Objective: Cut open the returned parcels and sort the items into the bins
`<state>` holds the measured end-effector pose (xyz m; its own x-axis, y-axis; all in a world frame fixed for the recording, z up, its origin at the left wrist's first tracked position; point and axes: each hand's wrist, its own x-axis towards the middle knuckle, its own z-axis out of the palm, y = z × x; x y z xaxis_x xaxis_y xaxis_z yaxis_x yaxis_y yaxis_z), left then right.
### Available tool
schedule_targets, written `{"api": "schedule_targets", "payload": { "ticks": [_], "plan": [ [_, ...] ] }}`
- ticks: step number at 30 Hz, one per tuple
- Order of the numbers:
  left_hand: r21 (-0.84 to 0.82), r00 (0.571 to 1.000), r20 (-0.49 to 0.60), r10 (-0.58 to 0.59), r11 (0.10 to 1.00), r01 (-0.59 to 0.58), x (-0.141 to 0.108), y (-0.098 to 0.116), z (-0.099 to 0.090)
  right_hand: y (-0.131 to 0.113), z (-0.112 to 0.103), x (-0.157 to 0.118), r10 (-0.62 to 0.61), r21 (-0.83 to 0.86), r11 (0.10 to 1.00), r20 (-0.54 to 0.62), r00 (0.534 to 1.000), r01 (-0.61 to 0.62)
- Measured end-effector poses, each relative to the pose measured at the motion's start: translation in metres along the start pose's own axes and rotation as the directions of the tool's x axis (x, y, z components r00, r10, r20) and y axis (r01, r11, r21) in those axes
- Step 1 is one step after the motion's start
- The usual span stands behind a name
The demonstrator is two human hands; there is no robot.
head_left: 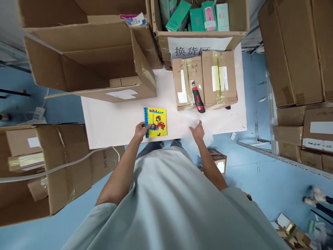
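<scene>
In the head view a yellow picture book (161,121) with a blue left edge lies on or just above the white table (117,121). My left hand (142,130) pinches its lower left edge, thumb on the cover. To the right, my right hand (198,132) is over the table's front edge, thumb and forefinger spread. Thin clear plastic (208,139) appears beside and below it; whether the fingers touch it I cannot tell. Beyond that hand a red and black utility knife (198,99) rests on a taped carton (183,83).
Another taped carton (229,76) stands alongside. At the back is a box of green packages (196,19); an open carton (104,73) occupies the table's left. A cardboard box (62,166) with a white cable (80,161) across it sits lower left. Stacked cartons (288,52) flank the right.
</scene>
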<state>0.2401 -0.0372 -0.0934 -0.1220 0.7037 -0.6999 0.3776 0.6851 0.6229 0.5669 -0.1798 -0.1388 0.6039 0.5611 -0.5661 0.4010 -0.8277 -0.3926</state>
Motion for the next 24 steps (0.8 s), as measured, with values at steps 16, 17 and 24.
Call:
{"api": "schedule_targets", "payload": {
  "ticks": [16,17,24],
  "plan": [
    [-0.243,0.491,0.678,0.547,0.798,-0.552,-0.064,0.095,-0.029,-0.142,-0.03,-0.132,-0.729,0.129,0.684,0.105,0.676,0.718],
    [-0.27,0.483,0.694,0.534,0.815,-0.513,-0.066,0.102,-0.039,-0.157,-0.037,-0.145,-0.752,0.166,0.657,0.093,0.652,0.735],
    [-0.426,0.541,0.635,0.552,0.834,-0.35,-0.06,0.137,-0.139,-0.223,-0.074,-0.188,-0.661,0.12,0.715,-0.208,0.721,0.689]
  ]
}}
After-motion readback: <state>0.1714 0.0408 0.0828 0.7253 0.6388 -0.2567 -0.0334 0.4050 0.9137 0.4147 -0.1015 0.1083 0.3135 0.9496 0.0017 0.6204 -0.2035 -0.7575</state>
